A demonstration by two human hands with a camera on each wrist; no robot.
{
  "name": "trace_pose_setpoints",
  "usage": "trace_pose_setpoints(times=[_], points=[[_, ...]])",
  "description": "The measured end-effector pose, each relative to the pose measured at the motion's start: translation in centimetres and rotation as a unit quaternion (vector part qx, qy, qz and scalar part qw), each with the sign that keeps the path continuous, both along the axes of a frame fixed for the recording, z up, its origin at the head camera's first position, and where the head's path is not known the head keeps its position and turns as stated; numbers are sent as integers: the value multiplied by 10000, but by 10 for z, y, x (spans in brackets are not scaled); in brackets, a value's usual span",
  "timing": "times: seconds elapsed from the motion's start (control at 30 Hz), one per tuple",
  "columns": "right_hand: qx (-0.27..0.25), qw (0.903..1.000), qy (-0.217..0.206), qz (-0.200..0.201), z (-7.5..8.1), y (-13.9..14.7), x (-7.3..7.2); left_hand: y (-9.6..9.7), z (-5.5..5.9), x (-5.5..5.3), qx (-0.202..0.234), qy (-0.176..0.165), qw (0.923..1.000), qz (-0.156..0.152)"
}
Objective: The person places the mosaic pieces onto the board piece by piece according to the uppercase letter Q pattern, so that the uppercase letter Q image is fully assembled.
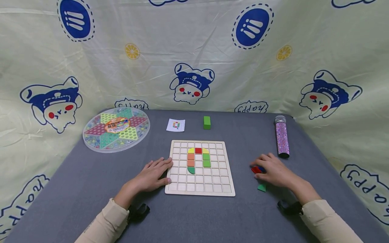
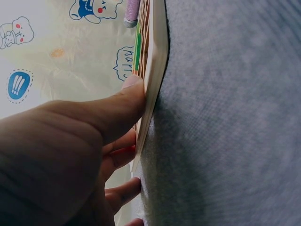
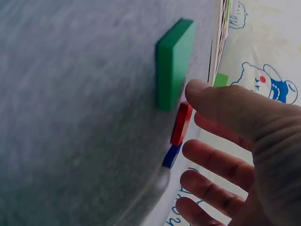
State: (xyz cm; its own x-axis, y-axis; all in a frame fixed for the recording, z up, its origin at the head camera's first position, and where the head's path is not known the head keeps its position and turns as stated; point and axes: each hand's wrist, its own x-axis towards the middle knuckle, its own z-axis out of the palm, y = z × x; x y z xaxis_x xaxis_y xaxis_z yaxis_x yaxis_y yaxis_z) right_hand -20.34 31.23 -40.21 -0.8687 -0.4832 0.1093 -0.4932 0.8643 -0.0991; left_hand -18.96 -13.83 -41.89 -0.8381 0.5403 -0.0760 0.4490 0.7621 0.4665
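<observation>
My left hand (image 1: 154, 176) rests at the left edge of a wooden grid board (image 1: 179, 186), its fingers extended and the thumb touching the rim. In the grid lie two yellow pieces (image 1: 191, 150), a red square (image 1: 198, 151), orange squares (image 1: 190, 159), green squares (image 1: 206, 160) and a dark green quarter-round piece (image 1: 191, 170). To the right of the board, my right hand (image 1: 276, 172) hovers with loosely bent, spread fingers over a red piece (image 3: 181, 123) and a blue piece (image 3: 171, 156). Nearer me lies a green piece (image 3: 171, 66), just below the thumb.
Beyond the board are a small printed card (image 1: 175, 125) and a green block (image 1: 207, 123). A round box with a star-patterned game board (image 1: 136, 121) stands at the back left. At the right lies a glittery purple microphone-like tube (image 1: 282, 136). Patterned cloth (image 1: 152, 84) hangs behind the table.
</observation>
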Motion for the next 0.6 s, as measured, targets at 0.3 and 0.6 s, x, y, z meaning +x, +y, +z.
trace_pose_setpoints(times=[0.3, 0.6], points=[[95, 9999, -121, -71, 0, 6, -1, 0, 0, 0, -25, -17, 10000, 34], [102, 9998, -104, -124, -1, 9, -1, 3, 2, 0, -22, -81, 9999, 93]])
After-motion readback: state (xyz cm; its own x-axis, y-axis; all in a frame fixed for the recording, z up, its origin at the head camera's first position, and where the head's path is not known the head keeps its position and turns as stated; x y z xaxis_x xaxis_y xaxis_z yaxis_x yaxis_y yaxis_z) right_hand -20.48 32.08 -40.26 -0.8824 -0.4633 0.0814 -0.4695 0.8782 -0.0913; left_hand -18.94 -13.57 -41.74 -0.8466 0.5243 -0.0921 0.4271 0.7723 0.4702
